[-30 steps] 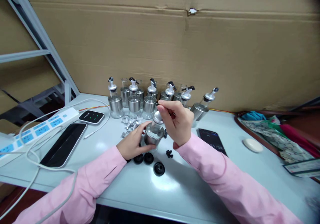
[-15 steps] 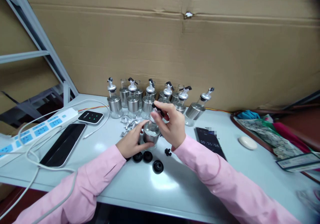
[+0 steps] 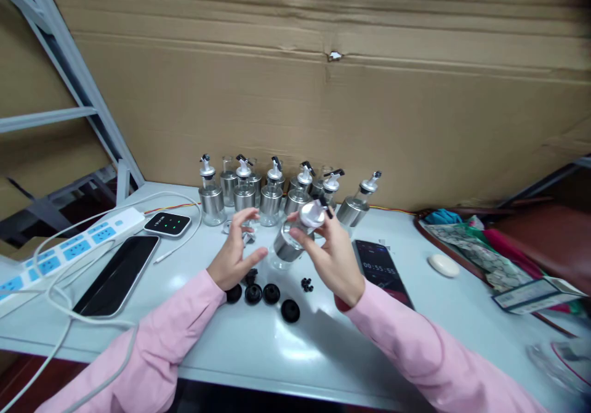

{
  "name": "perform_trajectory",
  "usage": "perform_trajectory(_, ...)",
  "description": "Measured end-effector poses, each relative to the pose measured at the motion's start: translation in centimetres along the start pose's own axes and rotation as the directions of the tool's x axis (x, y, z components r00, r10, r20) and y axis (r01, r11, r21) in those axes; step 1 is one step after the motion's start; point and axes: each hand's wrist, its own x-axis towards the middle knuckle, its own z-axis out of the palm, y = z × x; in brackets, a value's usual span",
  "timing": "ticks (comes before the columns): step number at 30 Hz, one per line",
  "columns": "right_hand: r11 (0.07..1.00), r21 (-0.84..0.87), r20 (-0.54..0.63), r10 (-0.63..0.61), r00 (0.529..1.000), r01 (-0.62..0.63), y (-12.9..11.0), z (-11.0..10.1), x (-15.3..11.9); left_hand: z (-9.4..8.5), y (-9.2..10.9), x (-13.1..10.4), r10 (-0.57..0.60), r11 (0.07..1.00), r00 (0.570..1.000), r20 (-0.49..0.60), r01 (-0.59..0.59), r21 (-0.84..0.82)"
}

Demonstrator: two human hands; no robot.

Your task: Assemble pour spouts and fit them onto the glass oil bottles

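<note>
My right hand (image 3: 330,250) grips an oil bottle (image 3: 289,245) with a steel band, a glass base and a silver pouring spout with a black flap; the bottle leans to the right. To its left, my left hand (image 3: 237,253) is open, fingers apart and off the bottle. Behind both hands stand several similar oil bottles (image 3: 211,202), those in front fitted with spouts, some at the back without. Silver spout parts (image 3: 248,238) lie partly hidden behind my left hand. Nearer me are several round black stoppers (image 3: 290,311) and a small cluster of black pieces (image 3: 307,285).
On the left are a power strip (image 3: 76,250), a dark phone (image 3: 117,276), a small black device (image 3: 167,223) and a loose white cable. A phone with a running timer (image 3: 381,268), a white oval object (image 3: 444,265) and a bag (image 3: 466,247) lie to the right. Cardboard (image 3: 295,105) stands behind.
My left hand has let go of the bottle and opened. My right hand has shifted from the spout to the bottle's body, and the bottle has moved slightly right and tilted.
</note>
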Motion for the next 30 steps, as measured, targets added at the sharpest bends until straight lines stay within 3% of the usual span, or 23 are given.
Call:
perform_trajectory(2, 0.998, 0.06, -0.071, 0.011, 0.997, -0.007, -0.2, -1.4, 0.2, -1.0, -0.2, 0.6, 0.006, 1.0, 0.98, -0.2, -0.002, 0.024)
perform_trajectory(4, 0.996, 0.086, -0.149, 0.035, 0.988, -0.023, 0.0, -3.0, 0.4, -2.3, -0.8, 1.3, -0.001, 0.997, 0.917, -0.4, 0.031, 0.068)
perform_trajectory(8, 0.997, 0.038, -0.299, 0.07, 0.952, -0.062, 1.8, -6.0, 0.8, -5.1, -3.0, 2.0, -0.116, 0.976, 0.814, -0.57, 0.198, 0.085)
perform_trajectory(11, 0.996, -0.008, -0.386, 0.074, 0.919, -0.084, 3.7, -7.6, 0.9, -6.3, -4.8, 2.2, -0.304, 0.949, 0.783, -0.543, 0.296, -0.106)
perform_trajectory(14, 0.984, -0.081, -0.424, 0.108, 0.899, -0.157, 5.6, -8.6, 0.8, -6.3, -6.2, 2.1, -0.454, 0.891, 0.758, -0.468, 0.381, -0.248)
perform_trajectory(19, 0.952, -0.172, -0.398, 0.167, 0.902, -0.253, 8.2, -9.1, 1.0, -5.5, -7.6, 1.7, -0.458, 0.889, 0.799, -0.388, 0.408, -0.209)
perform_trajectory(30, 0.944, -0.21, -0.307, 0.183, 0.934, -0.254, 11.6, -9.0, 3.9, -5.2, -7.2, 1.5, -0.468, 0.881, 0.804, -0.367, 0.457, -0.123)
